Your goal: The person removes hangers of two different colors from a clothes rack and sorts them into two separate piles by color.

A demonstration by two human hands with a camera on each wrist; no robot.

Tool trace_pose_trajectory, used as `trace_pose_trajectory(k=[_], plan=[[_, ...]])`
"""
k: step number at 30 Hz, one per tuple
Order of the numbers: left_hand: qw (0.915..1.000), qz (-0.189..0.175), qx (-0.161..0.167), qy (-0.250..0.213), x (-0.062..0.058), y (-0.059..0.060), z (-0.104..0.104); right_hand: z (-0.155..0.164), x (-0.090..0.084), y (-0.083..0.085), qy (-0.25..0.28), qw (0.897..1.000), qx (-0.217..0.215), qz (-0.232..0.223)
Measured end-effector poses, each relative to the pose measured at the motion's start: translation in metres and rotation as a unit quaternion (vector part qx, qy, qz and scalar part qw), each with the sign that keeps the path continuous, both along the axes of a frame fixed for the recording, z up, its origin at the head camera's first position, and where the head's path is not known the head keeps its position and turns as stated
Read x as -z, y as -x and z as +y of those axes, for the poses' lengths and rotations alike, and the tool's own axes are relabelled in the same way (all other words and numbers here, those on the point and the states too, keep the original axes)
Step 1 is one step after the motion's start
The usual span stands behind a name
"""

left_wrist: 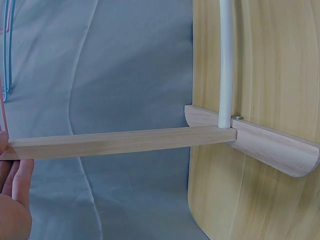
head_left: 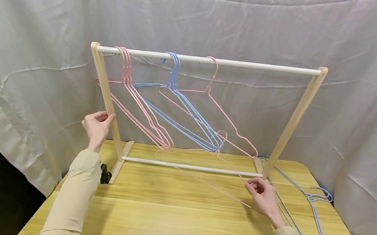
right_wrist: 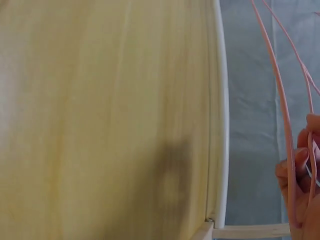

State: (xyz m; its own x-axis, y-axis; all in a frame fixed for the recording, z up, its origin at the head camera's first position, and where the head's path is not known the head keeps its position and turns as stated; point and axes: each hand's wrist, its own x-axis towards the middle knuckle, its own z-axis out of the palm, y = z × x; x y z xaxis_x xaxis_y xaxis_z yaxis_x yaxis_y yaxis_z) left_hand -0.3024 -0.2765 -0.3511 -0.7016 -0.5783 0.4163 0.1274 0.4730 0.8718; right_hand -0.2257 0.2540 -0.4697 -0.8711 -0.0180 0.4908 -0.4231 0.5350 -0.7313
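Wooden rack (head_left: 293, 121) on the table (head_left: 178, 216): the left hand (head_left: 97, 127) wraps its fingers around the left post. The right hand (head_left: 263, 196) pinches a pink hanger (head_left: 202, 182), which lies slanting leftward from those fingertips; blue hangers (head_left: 315, 219) rest just beside them.

Head view faces the whole rack (head_left: 208, 60) from above the worktop (head_left: 178, 216); both wrist views sit close, sharing its lower rail (left_wrist: 226, 60).

Pink hangers (head_left: 127, 88) and blue hangers (head_left: 189, 113) are hanging on a pale wood rack (head_left: 106, 89); the table (head_left: 178, 216) is showing yellow woodgrain.
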Motion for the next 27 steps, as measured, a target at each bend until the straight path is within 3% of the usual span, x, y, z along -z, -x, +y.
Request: trace_pose_trajectory(k=[7, 14, 27], plan=[[1.0000, 0.005, 0.002, 0.001, 0.000, 0.000, 0.000, -0.007, 0.015, 0.000, 0.003, 0.996, -0.079, -0.037], [1.0000, 0.002, 0.004, -0.001, -0.001, 0.000, 0.000, -0.018, 0.023, -0.003, 0.004, 0.989, -0.139, -0.043], [0.9999, 0.010, 0.009, -0.002, -0.001, 0.000, -0.001, -0.039, 0.033, -0.010, 0.001, 0.977, -0.177, -0.122]])
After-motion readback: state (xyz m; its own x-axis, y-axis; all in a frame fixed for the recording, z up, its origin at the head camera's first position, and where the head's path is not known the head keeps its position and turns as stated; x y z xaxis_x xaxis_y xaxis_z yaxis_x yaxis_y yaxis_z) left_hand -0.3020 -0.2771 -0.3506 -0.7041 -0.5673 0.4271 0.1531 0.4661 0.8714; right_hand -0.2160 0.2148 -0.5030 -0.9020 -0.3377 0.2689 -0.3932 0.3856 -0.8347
